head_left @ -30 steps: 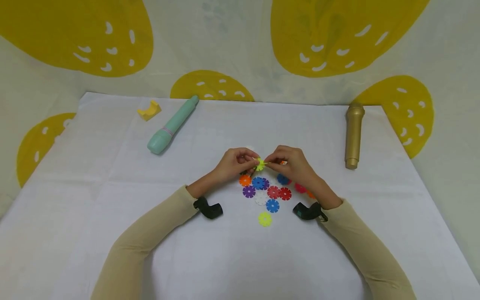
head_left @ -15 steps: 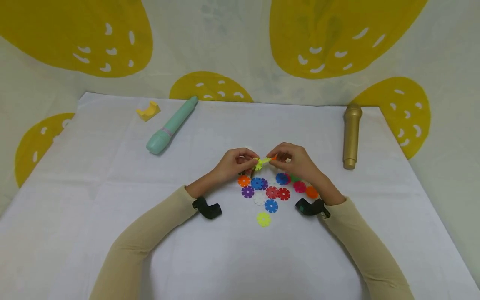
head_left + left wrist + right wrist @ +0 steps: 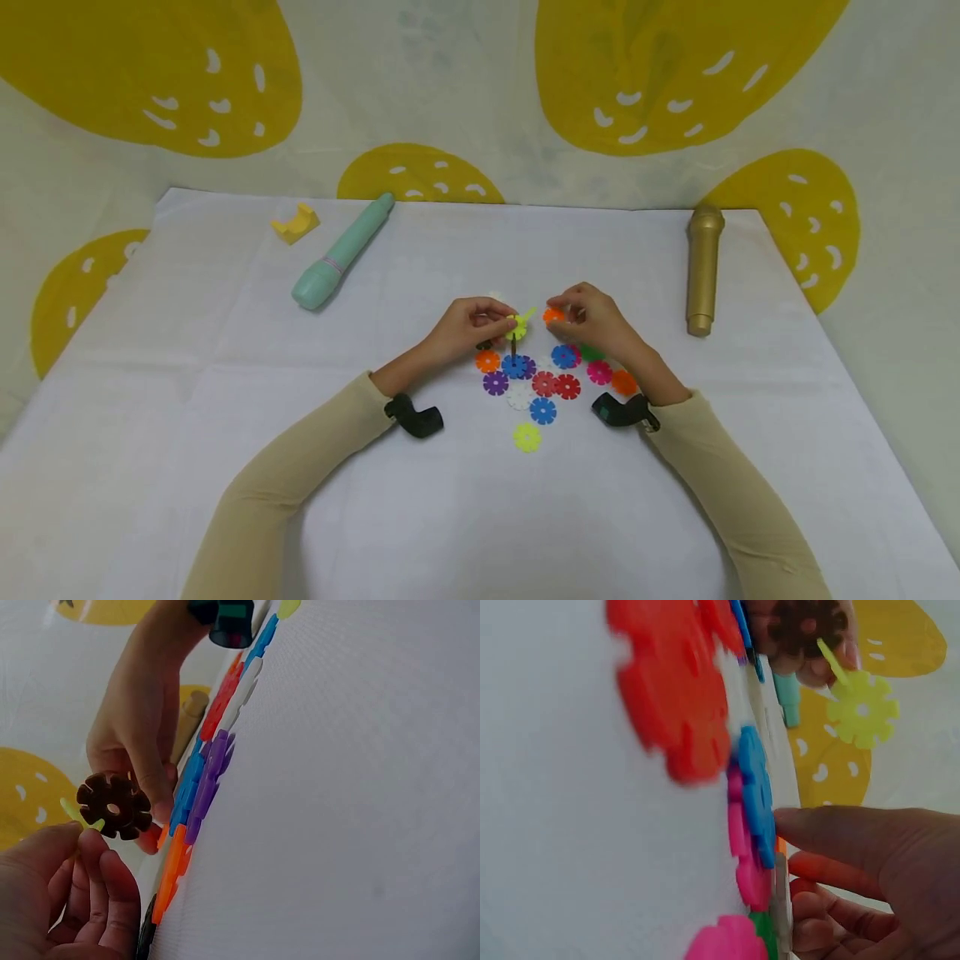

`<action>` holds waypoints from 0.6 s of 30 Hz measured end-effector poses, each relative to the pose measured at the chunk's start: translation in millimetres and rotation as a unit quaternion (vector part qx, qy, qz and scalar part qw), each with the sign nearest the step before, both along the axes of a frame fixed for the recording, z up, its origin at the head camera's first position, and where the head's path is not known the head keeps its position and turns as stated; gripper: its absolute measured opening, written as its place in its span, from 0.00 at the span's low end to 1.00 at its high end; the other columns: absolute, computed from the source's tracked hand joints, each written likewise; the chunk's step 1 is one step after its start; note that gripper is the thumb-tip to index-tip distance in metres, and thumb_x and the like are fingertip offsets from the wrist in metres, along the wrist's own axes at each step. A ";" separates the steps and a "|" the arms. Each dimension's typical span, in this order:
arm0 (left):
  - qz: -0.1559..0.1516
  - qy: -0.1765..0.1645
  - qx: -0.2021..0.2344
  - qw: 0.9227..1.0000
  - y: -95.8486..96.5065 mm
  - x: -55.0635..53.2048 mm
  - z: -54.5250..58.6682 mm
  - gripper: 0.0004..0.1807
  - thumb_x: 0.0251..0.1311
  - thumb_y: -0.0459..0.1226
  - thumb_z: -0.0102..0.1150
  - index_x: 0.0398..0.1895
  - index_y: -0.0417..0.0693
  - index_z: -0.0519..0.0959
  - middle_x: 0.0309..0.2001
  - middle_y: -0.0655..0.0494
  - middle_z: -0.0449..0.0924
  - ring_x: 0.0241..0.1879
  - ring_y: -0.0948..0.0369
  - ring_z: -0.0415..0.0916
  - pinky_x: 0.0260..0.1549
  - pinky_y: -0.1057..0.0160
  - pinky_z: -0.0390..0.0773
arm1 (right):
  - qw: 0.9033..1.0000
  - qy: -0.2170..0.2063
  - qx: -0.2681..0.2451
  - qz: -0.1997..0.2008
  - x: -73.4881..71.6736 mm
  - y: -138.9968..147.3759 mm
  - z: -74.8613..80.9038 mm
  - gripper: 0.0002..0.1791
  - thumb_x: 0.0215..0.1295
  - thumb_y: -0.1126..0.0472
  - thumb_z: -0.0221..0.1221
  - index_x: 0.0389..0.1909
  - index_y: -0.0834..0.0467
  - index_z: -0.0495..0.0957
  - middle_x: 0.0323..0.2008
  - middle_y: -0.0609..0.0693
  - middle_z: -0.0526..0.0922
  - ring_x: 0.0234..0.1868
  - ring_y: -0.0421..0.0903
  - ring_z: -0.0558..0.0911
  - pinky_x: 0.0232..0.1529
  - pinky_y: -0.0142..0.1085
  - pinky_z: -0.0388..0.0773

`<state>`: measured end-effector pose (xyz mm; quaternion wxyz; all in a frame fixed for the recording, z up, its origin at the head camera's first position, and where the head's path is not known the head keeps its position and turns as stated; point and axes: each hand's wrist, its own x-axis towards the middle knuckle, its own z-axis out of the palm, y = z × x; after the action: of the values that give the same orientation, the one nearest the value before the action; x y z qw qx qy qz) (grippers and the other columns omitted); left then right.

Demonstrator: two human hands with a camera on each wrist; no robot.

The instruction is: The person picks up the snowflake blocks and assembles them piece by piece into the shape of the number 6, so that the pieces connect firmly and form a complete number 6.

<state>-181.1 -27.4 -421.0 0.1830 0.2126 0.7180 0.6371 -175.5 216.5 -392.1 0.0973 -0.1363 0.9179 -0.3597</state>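
My left hand [image 3: 467, 327] pinches a yellow notched plastic disc [image 3: 518, 329] between thumb and fingers, above the table. A brown notched disc [image 3: 114, 808] is slotted to this small piece, and a second yellow disc [image 3: 864, 711] sticks out from it, plain in the right wrist view. To the right, my right hand [image 3: 597, 323] is low over the table, thumb and forefinger spread apart. An orange disc [image 3: 553, 315] shows between those fingertips. The right hand no longer touches the joined piece.
Several loose discs lie in front of the hands, among them blue [image 3: 543, 411], red [image 3: 567, 387], purple [image 3: 496, 383] and yellow [image 3: 527, 437]. Farther back are a mint-green microphone [image 3: 343, 250], a yellow curved block [image 3: 296, 223] and a gold microphone [image 3: 704, 271].
My right hand has let go of the yellow disc and drawn away to the right, its fingers parting around the orange disc. The left hand stays nearly in place, with the joined piece turned slightly.
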 end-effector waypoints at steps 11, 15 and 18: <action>-0.003 -0.002 0.002 1.000 -0.3 -0.6 -1.1 0.11 0.67 0.33 0.58 0.45 0.32 0.80 0.30 0.50 0.81 0.24 0.60 0.74 0.27 0.70 0.77 | 1.000 -0.007 0.004 -0.017 1.7 -1.7 -1.4 0.19 0.62 0.63 0.66 0.52 0.66 0.79 0.44 0.61 0.76 0.42 0.53 0.74 0.46 0.41 0.76; -0.013 -0.017 0.023 0.999 -1.4 0.0 -0.2 0.11 0.70 0.33 0.54 0.46 0.32 0.78 0.28 0.48 0.81 0.21 0.61 0.75 0.21 0.70 0.76 | 1.000 -0.006 0.009 -0.025 1.5 -2.4 -0.7 0.22 0.61 0.63 0.67 0.55 0.67 0.78 0.45 0.62 0.77 0.42 0.54 0.74 0.46 0.40 0.77; -0.017 -0.027 0.039 0.999 -1.9 0.5 0.7 0.11 0.71 0.33 0.51 0.48 0.32 0.75 0.26 0.48 0.81 0.20 0.60 0.75 0.18 0.70 0.75 | 0.999 -0.004 0.010 -0.031 1.8 -2.8 -0.7 0.21 0.61 0.63 0.67 0.53 0.66 0.80 0.45 0.62 0.76 0.43 0.54 0.74 0.47 0.42 0.77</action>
<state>-180.6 -29.3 -420.4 0.2042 0.2145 0.6836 0.6670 -173.8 213.7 -392.8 0.0913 -0.1055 0.9249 -0.3536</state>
